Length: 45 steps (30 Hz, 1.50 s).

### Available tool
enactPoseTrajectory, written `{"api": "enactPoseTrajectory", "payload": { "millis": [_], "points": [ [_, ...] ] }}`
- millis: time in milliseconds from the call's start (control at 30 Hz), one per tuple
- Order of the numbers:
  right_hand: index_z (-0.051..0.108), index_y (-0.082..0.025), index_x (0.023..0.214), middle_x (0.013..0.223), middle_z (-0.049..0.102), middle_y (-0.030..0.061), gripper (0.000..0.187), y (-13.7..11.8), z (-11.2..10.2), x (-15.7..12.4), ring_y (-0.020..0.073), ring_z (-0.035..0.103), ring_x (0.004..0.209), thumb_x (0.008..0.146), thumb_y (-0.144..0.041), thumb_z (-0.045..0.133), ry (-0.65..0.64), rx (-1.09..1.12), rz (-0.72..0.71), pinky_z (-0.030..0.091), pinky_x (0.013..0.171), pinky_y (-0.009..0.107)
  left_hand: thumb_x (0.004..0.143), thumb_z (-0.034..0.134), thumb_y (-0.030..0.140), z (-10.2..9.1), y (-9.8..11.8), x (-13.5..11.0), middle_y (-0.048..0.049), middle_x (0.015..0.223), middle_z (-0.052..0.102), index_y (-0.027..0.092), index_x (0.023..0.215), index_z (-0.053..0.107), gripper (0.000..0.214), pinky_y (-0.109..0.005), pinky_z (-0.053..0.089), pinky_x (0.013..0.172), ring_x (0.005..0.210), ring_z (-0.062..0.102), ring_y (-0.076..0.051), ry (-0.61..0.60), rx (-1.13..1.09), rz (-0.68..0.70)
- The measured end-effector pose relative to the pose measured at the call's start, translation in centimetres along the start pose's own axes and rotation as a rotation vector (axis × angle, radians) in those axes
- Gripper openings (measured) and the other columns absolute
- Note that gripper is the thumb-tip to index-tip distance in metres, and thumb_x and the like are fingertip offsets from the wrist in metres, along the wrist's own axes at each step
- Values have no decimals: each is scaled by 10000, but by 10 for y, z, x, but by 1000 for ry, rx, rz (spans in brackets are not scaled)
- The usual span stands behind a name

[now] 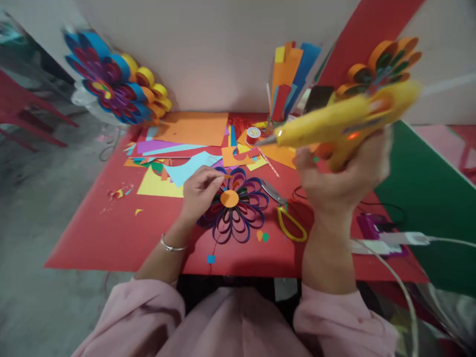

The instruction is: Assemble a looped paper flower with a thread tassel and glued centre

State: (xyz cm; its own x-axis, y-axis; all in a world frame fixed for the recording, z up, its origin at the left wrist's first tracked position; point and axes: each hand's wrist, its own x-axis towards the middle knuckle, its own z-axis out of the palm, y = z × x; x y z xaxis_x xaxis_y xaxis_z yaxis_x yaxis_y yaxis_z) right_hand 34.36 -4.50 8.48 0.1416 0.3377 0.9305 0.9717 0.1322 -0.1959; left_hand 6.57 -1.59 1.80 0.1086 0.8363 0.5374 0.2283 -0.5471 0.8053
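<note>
My right hand [342, 173] is wrapped round a yellow glue gun [327, 119], raised above the right side of the table, its nozzle aimed left and an orange light glowing on its body. Between the thumb and fingers of my left hand [203, 191] is a small orange paper piece [227, 176]. Under and beside that hand lies a paper quilling flower [238, 225] of looped strips in purple, pink and green, with an orange disc [229, 199] at its middle. Scissors [292, 225] with yellow handles lie just right of the flower.
Paper scraps and sheets [193, 129] cover the back of the red table [96, 233]. A thread spool [253, 135] stands near a holder of paper strips [286, 74]. Finished paper flowers [107, 79] lean at the left wall. A power strip [383, 240] with cables sits right.
</note>
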Motion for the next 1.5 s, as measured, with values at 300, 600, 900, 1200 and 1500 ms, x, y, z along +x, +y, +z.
{"api": "enactPoseTrajectory", "payload": {
  "millis": [300, 600, 900, 1200, 1500],
  "points": [
    [565, -234, 871, 667, 565, -39, 334, -12, 32, -63, 165, 545, 574, 792, -506, 742, -381, 71, 98, 352, 550, 289, 969, 687, 335, -1, -10, 4, -37, 884, 677, 197, 864, 731, 179, -276, 562, 705, 798, 648, -141, 6, -68, 19],
    [517, -247, 851, 662, 524, -46, 273, -11, 29, -65, 167, 523, 578, 809, -441, 704, -272, 79, 98, 403, 578, 294, 875, 769, 98, -3, -3, -7, -59, 992, 715, 249, 1060, 747, 239, -330, 604, 760, 902, 706, -196, 159, 638, 814],
    [573, -222, 915, 709, 556, -11, 223, -11, 23, -61, 183, 516, 614, 800, -385, 671, -280, 26, -46, 351, 568, 314, 823, 825, 76, -4, -6, -11, -54, 1035, 735, 269, 1099, 752, 345, -366, 635, 828, 969, 730, -213, 175, 693, 850],
    [589, -221, 915, 702, 522, -8, 219, -11, 22, -61, 178, 479, 619, 808, -397, 664, -288, 14, -65, 328, 564, 310, 814, 815, 47, -4, 0, -11, -57, 1048, 736, 262, 1105, 754, 367, -356, 664, 807, 988, 737, -219, 175, 730, 898],
    [585, -216, 897, 685, 530, -6, 189, -10, 22, -60, 173, 451, 601, 819, -372, 657, -264, 3, -119, 307, 554, 317, 795, 833, 40, -4, 2, -11, -45, 1035, 732, 268, 1098, 752, 389, -349, 665, 826, 1006, 729, -212, 161, 725, 908]
  ]
}}
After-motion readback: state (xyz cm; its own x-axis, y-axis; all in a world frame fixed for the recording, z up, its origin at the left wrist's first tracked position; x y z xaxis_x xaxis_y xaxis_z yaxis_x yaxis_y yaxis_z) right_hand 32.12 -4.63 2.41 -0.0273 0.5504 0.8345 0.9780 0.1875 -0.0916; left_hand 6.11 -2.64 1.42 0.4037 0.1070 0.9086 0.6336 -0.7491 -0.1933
